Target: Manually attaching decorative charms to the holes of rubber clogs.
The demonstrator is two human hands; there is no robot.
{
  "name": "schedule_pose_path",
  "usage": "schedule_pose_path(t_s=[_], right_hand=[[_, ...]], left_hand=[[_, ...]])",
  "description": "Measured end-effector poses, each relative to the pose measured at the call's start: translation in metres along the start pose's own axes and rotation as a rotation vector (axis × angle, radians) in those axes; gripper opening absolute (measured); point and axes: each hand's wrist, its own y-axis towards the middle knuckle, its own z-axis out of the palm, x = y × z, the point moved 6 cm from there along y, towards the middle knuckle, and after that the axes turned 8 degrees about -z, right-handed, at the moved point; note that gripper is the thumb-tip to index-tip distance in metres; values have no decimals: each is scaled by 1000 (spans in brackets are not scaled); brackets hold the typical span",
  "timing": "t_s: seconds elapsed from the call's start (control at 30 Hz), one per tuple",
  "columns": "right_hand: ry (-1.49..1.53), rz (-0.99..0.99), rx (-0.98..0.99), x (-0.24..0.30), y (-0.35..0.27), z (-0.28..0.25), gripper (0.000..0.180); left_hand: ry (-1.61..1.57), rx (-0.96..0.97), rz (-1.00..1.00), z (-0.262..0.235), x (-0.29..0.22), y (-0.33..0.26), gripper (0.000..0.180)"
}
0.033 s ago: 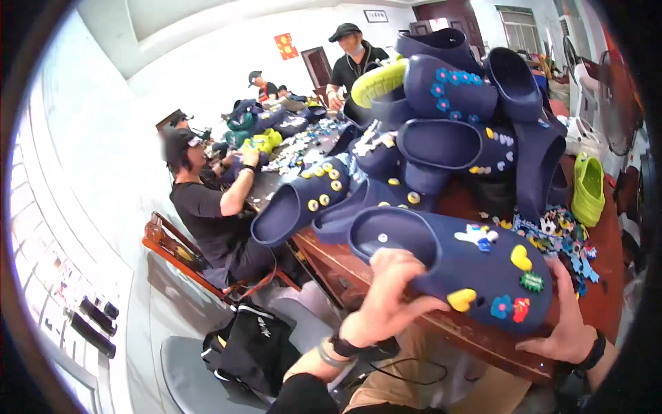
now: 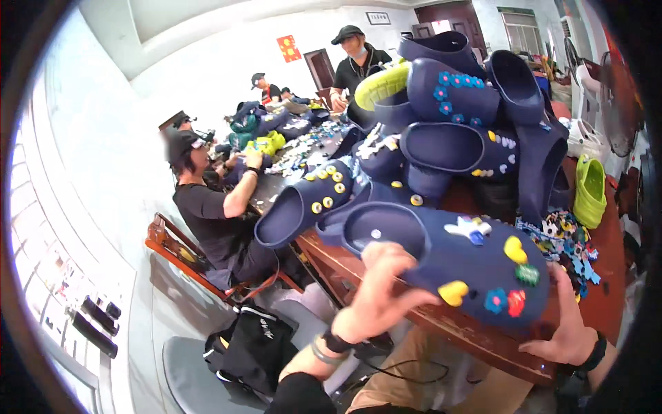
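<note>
A navy blue foam clog is held over the near edge of the table, its toe pointing right. Its upper carries a white and blue figure charm, two yellow hearts, a green badge, a blue flower and a red charm. My left hand grips the clog's near side by the foot opening, fingers over the rim and thumb outside. At the toe, my right hand is open, with thumb and fingers spread apart around the front end. Whether its fingertips touch the toe is hard to tell.
Navy clogs are piled high behind. Loose charms lie at the right beside a lime clog. Other people sit or stand along the table. A grey chair with a black bag stands at my left.
The clog has shifted slightly left with my left hand and is a little blurred. My right hand has barely moved.
</note>
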Motion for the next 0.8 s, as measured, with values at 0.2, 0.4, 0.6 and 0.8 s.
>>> schedule_pose_path(t_s=[0.2, 0.4, 0.6, 0.8], right_hand=[[-118, -8, 147, 1, -6, 0, 98], [72, 133, 175, -9, -8, 12, 85], [-26, 84, 246, -13, -1, 19, 80], [-71, 184, 266, -16, -4, 15, 75]], left_hand=[[-72, 62, -170, -85, 98, 64, 37], [448, 52, -149, -161, 203, 97, 39], [-12, -133, -683, -131, 235, 64, 46], [-418, -275, -826, -91, 216, 54, 57]])
